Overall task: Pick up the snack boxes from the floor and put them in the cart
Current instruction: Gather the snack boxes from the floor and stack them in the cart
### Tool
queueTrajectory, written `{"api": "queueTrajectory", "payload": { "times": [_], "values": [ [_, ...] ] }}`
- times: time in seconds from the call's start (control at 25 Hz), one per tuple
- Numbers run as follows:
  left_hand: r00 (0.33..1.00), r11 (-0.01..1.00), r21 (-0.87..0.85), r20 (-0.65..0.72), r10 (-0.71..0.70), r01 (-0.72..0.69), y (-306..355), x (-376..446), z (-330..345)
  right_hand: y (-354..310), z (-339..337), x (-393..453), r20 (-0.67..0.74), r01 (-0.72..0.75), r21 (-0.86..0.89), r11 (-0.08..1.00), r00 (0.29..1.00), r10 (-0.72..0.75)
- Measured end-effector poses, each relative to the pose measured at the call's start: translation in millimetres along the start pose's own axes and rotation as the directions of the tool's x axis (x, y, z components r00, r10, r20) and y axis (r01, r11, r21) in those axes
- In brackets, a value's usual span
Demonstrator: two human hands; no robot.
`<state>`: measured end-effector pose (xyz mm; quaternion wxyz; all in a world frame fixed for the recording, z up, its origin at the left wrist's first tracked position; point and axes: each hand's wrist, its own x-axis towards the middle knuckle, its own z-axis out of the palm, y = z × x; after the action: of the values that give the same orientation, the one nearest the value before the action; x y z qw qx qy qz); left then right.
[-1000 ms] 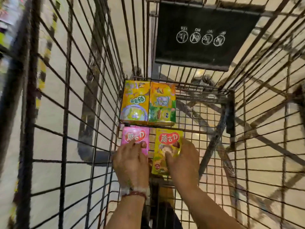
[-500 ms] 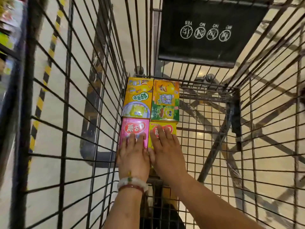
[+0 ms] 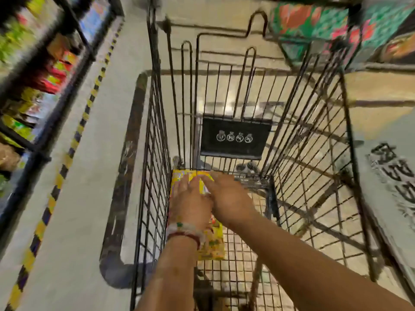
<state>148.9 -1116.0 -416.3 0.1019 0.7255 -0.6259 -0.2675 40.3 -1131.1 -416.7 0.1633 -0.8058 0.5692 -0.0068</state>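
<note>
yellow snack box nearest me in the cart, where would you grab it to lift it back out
Probably by its two long edges, coming straight down from above. The yellow snack box lies flat on the cart floor beside the left wall, with both hands over its far half, so only the near end is exposed.

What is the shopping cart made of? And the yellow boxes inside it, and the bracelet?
The cart looks like dark metal wire: thin rigid bars crossed in a grid you can see through. The yellow snack boxes look like printed cardboard, with flat faces and bright pictures, though blur hides detail. The bracelet on the left wrist looks like pale, smooth beads with a red cord; maybe stone or plastic, hard to tell.
</note>
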Motion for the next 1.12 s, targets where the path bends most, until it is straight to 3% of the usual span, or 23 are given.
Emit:
{"api": "queueTrajectory", "payload": {
  "times": [0.16, 0.28, 0.4, 0.52, 0.72, 0.92, 1.12],
  "values": [
    [0.94, 0.965, 0.081, -0.217, 0.263, -0.251, 66, -41, -126, -36, -149, -28, -0.15, 0.063, 0.034, 0.997, 0.987, -0.058],
    [0.869, 0.921, 0.176, -0.309, 0.386, -0.346, 83, -82, -220, -78, -237, -63, -0.295, 0.192, -0.038, 0.981, 0.936, -0.194],
    [0.851, 0.871, 0.392, -0.306, 0.427, -0.296, 74, -128, -301, -118, -302, -104, -0.306, 0.282, -0.072, 0.957, 0.907, -0.29],
    [0.85, 0.857, 0.476, -0.351, 0.392, -0.199, 53, -186, -357, -143, -334, -143, -0.292, 0.373, -0.196, 0.907, 0.861, -0.417],
    [0.853, 0.874, 0.478, -0.419, 0.312, -0.085, 27, -271, -365, -163, -335, -192, -0.272, 0.392, -0.44, 0.808, 0.799, -0.536],
    [0.87, 0.901, 0.433, -0.45, 0.201, 0.016, 13, -340, -334, -168, -310, -225, -0.166, 0.495, -0.394, 0.774, 0.79, -0.59],
    [0.86, 0.903, 0.383, -0.51, 0.031, 0.195, -8, -431, -317, -215, -291, -257, -0.167, 0.617, -0.36, 0.7, 0.695, -0.699]
  ]
}}
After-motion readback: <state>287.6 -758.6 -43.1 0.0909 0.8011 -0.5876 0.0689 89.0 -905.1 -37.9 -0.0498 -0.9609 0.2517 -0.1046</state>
